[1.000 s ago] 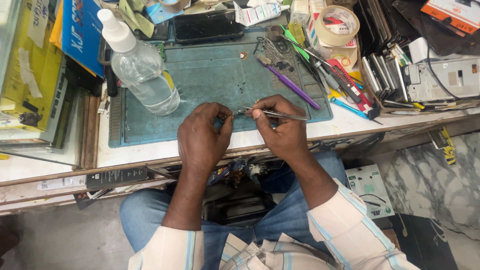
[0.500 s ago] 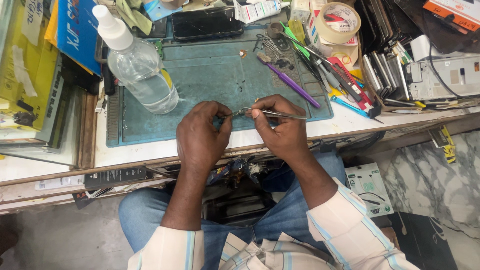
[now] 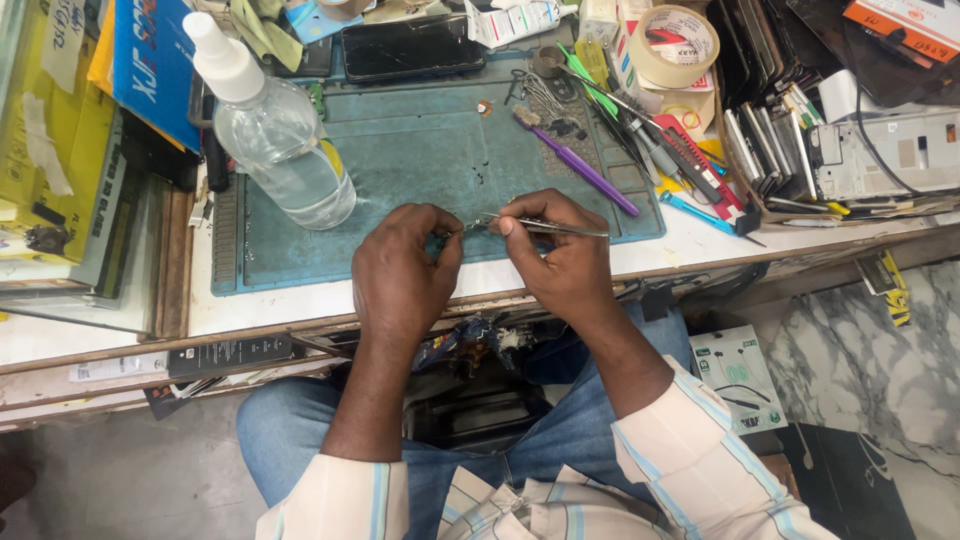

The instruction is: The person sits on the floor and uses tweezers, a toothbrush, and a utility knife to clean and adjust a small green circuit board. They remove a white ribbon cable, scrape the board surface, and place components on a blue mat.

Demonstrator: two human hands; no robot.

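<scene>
Head view, downward over a cluttered bench.

Item 1: left hand [image 3: 400,275], fingers curled narrow, fingertips pinching a tiny part too small to identify, at the near edge of the teal rubber work mat [image 3: 420,150].

Item 2: right hand [image 3: 560,255], fingers closed on slim metal tweezers [image 3: 545,227]; tweezer tips point left and meet the left fingertips; the handle runs right, past the knuckles.

Item 3: clear plastic bottle with white cap [image 3: 275,140], lying tilted on the mat, beyond and left of the left fingers.

Item 4: purple-handled brush [image 3: 580,170], beyond the right fingers, well apart from them.

Item 5: black flat phone [image 3: 412,47], at the mat's far edge, beyond both hands.

Item 6: roll of beige tape [image 3: 680,45], far right of the fingers, above a heap of hand tools [image 3: 690,160].

Item 7: stack of phone parts and screens [image 3: 800,120], right of the tools.

Item 8: yellow cardboard boxes [image 3: 40,130], far left.

Obstruction: both hands cover the pinched part.
</scene>
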